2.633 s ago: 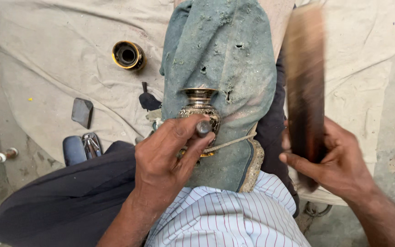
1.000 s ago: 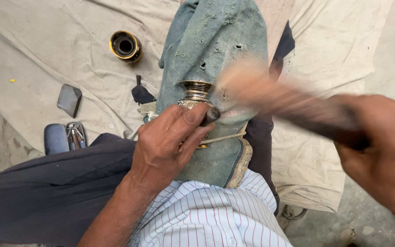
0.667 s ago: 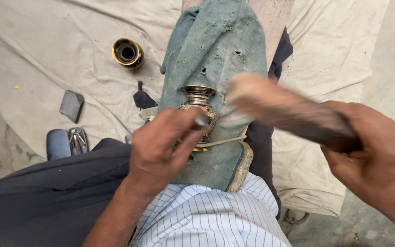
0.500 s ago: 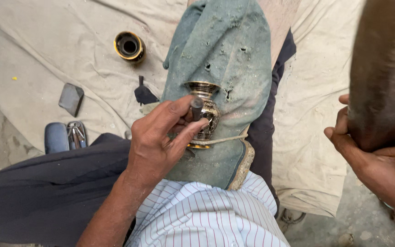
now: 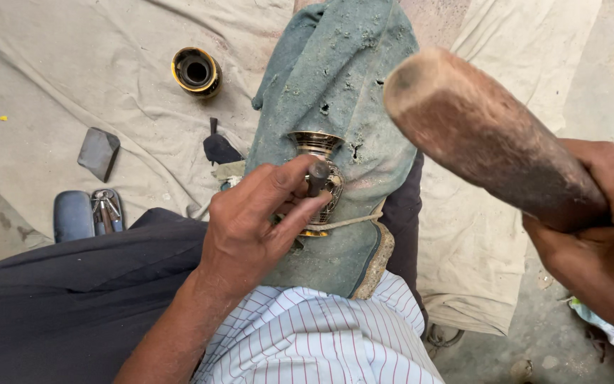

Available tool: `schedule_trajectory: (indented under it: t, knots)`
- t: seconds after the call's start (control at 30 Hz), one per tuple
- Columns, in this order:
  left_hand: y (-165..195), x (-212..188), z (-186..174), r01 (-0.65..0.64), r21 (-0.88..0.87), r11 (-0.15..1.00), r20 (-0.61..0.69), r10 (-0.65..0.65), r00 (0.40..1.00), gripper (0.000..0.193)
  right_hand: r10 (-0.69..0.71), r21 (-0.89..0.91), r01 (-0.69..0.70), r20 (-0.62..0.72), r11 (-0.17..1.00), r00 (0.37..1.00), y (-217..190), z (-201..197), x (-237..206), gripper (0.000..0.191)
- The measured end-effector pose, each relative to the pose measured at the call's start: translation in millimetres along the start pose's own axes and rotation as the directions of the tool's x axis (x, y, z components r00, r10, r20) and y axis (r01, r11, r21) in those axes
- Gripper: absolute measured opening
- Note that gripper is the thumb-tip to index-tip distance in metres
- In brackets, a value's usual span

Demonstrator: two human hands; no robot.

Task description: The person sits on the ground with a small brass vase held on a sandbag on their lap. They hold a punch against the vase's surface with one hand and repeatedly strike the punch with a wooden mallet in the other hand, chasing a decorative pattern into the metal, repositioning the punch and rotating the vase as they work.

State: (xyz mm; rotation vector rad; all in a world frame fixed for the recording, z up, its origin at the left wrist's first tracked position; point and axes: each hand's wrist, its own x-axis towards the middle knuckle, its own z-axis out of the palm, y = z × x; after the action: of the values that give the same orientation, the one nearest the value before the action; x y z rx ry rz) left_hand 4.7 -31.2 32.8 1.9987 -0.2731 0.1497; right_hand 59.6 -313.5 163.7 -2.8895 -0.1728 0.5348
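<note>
1. Our left hand pinches a short dark metal punch between thumb and fingers, with its tip set against the side of a small brass vase.
2. Our right hand is clenched around the thin end of a thick wooden mallet, which is raised above the work with its blunt head toward the camera.
3. We see the brass vase lying on a worn green cloth draped over our leg; a cord runs across the cloth just below it.
4. On the pale ground sheet to the left we see a round brass ring piece, well apart from the vase.
5. Nearer our knee lie a flat grey block and a small pair of pliers beside a dark blue object.
</note>
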Motion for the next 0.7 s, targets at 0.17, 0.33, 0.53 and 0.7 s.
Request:
schedule_trajectory:
  t: [0.17,0.33,0.53,0.7]
  knots:
    - [0,-2,-3,-0.024,0.026,0.999,-0.009,0.024,1.000,0.048,-0.229,-0.115,0.217,-0.107,0.969,0.968,1,2,-1,0.032]
    - [-4,-2,-7,-0.069,0.003,0.998,-0.018,0.069,0.997,0.044,-0.089,-0.253,0.092,0.021,0.963,0.996,-3,2,-8,0.031]
    - [-4,-1,-19,-0.079,-0.038,0.996,0.024,0.080,0.997,0.038,-0.127,-0.193,0.119,-0.026,0.974,0.992,-16,-1,-11,0.044]
    - [-11,2,-27,-0.150,-0.060,0.987,0.074,0.154,0.985,0.041,0.018,-0.083,-0.024,-0.069,0.996,0.997,-20,3,-20,0.038]
